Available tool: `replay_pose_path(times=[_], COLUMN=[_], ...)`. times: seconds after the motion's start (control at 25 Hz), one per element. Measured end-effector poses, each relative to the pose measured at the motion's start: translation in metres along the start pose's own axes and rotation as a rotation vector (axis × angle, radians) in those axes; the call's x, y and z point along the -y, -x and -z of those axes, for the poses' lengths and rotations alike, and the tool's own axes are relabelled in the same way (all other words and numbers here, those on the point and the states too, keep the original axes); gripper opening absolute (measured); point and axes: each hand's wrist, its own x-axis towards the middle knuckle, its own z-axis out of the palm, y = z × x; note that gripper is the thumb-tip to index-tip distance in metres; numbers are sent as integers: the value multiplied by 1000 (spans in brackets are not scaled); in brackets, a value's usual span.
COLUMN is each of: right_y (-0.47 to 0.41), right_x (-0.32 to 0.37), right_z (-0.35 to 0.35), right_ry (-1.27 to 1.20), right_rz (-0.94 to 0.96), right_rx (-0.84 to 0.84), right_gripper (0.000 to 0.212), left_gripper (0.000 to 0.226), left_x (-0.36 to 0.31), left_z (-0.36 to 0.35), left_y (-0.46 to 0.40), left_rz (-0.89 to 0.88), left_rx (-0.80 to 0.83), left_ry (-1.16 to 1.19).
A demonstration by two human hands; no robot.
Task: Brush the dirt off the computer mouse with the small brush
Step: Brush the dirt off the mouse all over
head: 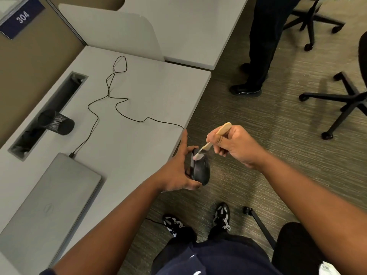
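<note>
My left hand (178,171) grips a black computer mouse (200,169) just off the desk's right edge, over the carpet, thumb under its near end and fingers round its far side. My right hand (232,145) pinches a small brush (214,138) by its pale wooden handle. The brush's light bristles touch the mouse's far end near the buttons. The mouse's thin black cable (119,108) runs back across the grey desk (139,135).
A shut grey laptop (49,209) lies at the desk's near left with the cable plugged in. A black mesh cup (57,122) lies on its side by the cable slot (47,114). Another person's legs (256,52) and office chair bases (343,100) stand on the carpet to the right.
</note>
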Motion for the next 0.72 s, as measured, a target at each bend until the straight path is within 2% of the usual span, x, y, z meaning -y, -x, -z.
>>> replay_pose_path(times=[0.16, 0.36, 0.6, 0.72], right_y=[-4, -6, -9, -7], right_x=[0, -5, -24, -25], right_z=[-5, -5, 1, 6], right_ry=[183, 307, 267, 78], right_rz=[24, 66, -23, -46], right_rx=[-30, -51, -226, -313], right_gripper=[21, 16, 14, 15], left_gripper=[160, 161, 160, 158], left_x=[-2, 0, 3, 3], left_z=[-3, -4, -7, -5], left_y=[1, 4, 6, 6], left_rz=[6, 7, 18, 28], left_rx=[4, 12, 8, 23], left_ry=[-66, -43, -19, 13])
